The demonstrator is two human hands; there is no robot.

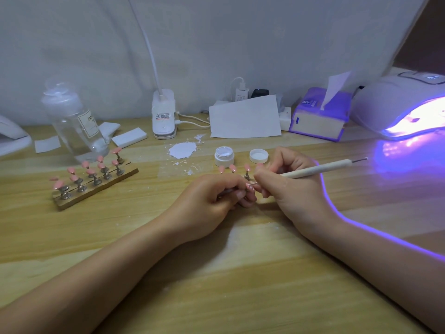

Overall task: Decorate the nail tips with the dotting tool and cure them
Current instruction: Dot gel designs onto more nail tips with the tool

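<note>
At the middle of the wooden table my left hand (212, 198) grips a small metal stand with a pink nail tip (249, 186) on it. My right hand (286, 182) holds the white dotting tool (320, 169) like a pen, and its lower point touches that tip. Three more pink tips on stands (233, 168) stand just behind my hands. A wooden holder (96, 186) at the left carries several pink tips. An open white gel jar (224, 155) and its lid (258, 156) sit behind my hands. The curing lamp (399, 112) glows violet at the far right.
A clear pump bottle (74, 121) stands at the back left beside white pads (129, 137). A white spill (182, 150) marks the table. A clip lamp base (163, 114), a sheet of paper (244, 116), chargers and a tissue box (320, 115) line the back.
</note>
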